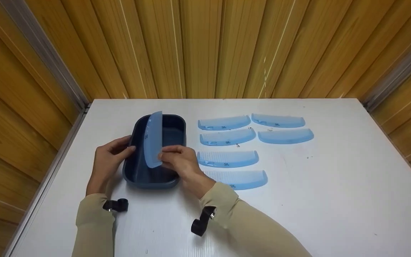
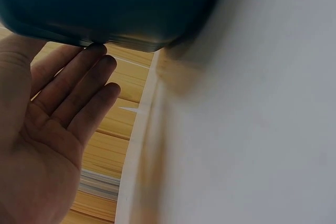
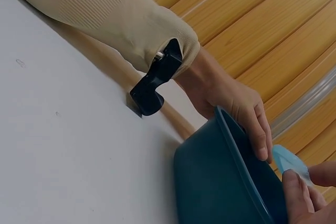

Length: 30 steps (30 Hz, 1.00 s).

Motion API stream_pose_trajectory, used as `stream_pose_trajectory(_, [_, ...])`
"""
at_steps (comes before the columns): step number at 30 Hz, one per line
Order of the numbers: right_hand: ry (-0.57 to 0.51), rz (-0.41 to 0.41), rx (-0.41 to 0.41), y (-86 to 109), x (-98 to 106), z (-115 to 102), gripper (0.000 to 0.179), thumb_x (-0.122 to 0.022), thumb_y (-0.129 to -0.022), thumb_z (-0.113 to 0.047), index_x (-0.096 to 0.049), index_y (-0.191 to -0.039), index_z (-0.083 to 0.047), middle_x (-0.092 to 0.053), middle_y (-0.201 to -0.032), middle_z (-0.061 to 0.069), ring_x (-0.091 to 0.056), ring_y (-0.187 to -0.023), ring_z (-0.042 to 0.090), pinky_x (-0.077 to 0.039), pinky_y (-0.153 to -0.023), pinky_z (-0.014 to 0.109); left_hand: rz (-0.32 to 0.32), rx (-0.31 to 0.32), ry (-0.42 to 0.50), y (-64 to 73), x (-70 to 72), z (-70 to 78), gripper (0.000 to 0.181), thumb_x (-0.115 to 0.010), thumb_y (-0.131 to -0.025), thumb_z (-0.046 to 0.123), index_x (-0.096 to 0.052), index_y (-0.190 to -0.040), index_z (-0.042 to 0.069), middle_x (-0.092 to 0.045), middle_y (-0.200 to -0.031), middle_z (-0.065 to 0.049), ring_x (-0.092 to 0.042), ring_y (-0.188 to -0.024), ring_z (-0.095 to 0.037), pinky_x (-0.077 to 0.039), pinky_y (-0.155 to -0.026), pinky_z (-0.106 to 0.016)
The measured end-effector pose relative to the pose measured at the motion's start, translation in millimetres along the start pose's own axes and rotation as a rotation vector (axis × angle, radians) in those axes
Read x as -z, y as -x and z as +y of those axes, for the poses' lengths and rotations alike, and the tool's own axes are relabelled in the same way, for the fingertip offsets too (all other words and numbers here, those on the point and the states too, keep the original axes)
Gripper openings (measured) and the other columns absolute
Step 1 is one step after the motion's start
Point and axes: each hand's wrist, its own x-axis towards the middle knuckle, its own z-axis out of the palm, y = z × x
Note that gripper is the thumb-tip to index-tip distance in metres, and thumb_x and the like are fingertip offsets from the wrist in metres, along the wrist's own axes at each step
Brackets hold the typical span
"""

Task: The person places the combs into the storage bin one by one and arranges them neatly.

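Note:
A light blue translucent comb (image 1: 152, 139) stands on end over a dark blue rectangular plastic box (image 1: 152, 185). My right hand (image 1: 187, 166) pinches its near end between thumb and fingers; in the right wrist view the comb (image 3: 289, 160) shows just above the box's opening. On the box's left side, my left hand (image 1: 108, 157) holds the wall, thumb over the rim and fingers outside. Seen in the left wrist view, the fingers of that hand (image 2: 58, 114) extend fairly straight against the box's outer wall (image 2: 110, 3).
Right of the box, several matching combs lie flat on the white table (image 1: 334, 200): a column with a near comb (image 1: 241, 181) and a far comb (image 1: 224, 123), plus two further right, one of them the rightmost comb (image 1: 286, 136). Wood-grain panels (image 1: 202, 50) enclose the table.

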Motion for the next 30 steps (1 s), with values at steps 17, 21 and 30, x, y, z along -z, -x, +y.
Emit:
stream_pose_trajectory(17, [0.143, 0.017, -0.064, -9.8, -15.9, -3.0, 0.023, -0.078, -0.091, 0.004, -0.075, -0.113, 0.002, -0.076, -0.099, 0.011, -0.076, -0.094, 0.023, -0.062, -0.087, 0.034, 0.004, 0.019, 0.035, 0.0, -1.4, 2.8, 0.044, -0.081, -0.098, 0.023, -0.071, -0.138, 0.006, -0.072, -0.132, -0.012, -0.069, -0.11, -0.01, -0.054, -0.093, -0.017])
stream_pose_trajectory(21, [0.155, -0.005, -0.068, -11.4, -18.5, -1.5, 0.024, -0.078, -0.09, 0.006, -0.074, -0.113, 0.004, -0.075, -0.1, 0.011, -0.077, -0.093, 0.024, -0.062, -0.086, 0.035, 0.005, 0.032, 0.03, 0.6, -1.8, 2.7, 0.044, -0.081, -0.098, 0.024, -0.071, -0.138, 0.006, -0.072, -0.131, -0.013, -0.069, -0.109, -0.011, -0.054, -0.092, -0.017])
stream_pose_trajectory(30, [0.209, -0.057, -0.102, -15.8, -22.8, 0.4, 0.026, -0.079, -0.089, 0.008, -0.073, -0.114, 0.007, -0.074, -0.098, 0.013, -0.078, -0.091, 0.026, -0.063, -0.083, 0.034, 0.004, 0.028, 0.06, 1.1, -1.3, 3.0, 0.044, -0.081, -0.098, 0.022, -0.071, -0.137, 0.005, -0.073, -0.129, -0.015, -0.07, -0.108, -0.012, -0.056, -0.088, -0.019])
